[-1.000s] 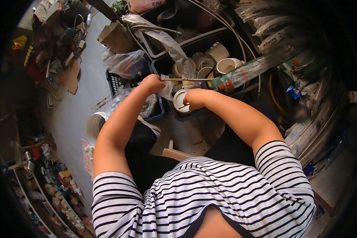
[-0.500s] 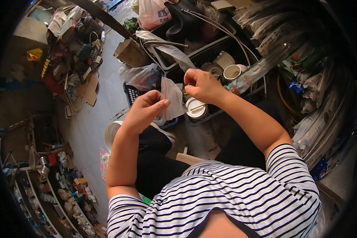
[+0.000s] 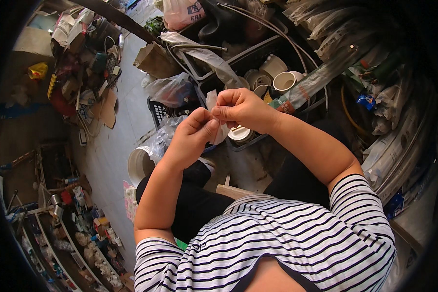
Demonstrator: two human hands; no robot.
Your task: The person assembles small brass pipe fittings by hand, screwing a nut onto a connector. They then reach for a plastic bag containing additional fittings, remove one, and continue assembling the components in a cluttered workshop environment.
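Both hands meet over the gap in front of my knees, at a small clear plastic bag [image 3: 221,136]. My left hand [image 3: 194,136] pinches the bag's edge between thumb and fingers. My right hand [image 3: 248,110] is closed beside it, thumb and fingertips pressed together at the same edge; the fingers hide much of the bag. Just beyond and below the hands is a white round tub [image 3: 240,133] with a thin yellowish stick across its top. Crumpled clear plastic [image 3: 166,138] lies left of my left hand.
A black crate [image 3: 310,103] holds white pipe fittings [image 3: 284,81] and cups. A black basket [image 3: 159,113] stands at the left, near a white bucket [image 3: 140,164]. Long plastic-wrapped hoses [image 3: 389,160] pile up on the right. Crowded shelves [image 3: 58,233] fill the lower left.
My right hand has come left and down to meet my left hand at the bag. My left hand has moved slightly right. The bag is now mostly covered by fingers.
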